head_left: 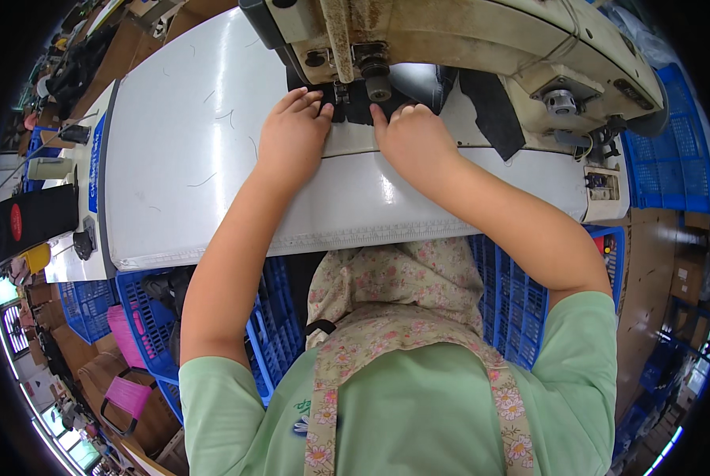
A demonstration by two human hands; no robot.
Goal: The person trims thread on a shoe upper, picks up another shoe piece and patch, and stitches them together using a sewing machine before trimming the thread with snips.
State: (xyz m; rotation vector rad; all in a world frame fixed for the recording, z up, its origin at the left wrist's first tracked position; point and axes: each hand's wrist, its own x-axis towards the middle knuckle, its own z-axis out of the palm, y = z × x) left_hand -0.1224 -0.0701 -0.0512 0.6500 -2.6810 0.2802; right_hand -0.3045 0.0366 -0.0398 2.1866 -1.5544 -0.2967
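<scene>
A piece of black fabric (359,106) lies under the head of a sewing machine (442,36), around its presser foot (341,93). Left of the foot, my left hand (295,131) rests on the fabric, its fingers stretched forward and a little apart. On the other side, my right hand (414,143) is at the fabric's near edge with its thumb pointing forward and its fingers curled over; their tips are hidden. Behind that hand is a piece of blue denim (443,87). Another black piece (493,115) lies farther right, beside the machine's pillar, touched by neither hand.
The white machine table (188,174) carries loose thread ends and a ruler strip along its front edge. Blue plastic crates (509,293) stand below it, near my lap, and another blue crate (672,147) is at the right. A pink stool (126,401) stands at the lower left.
</scene>
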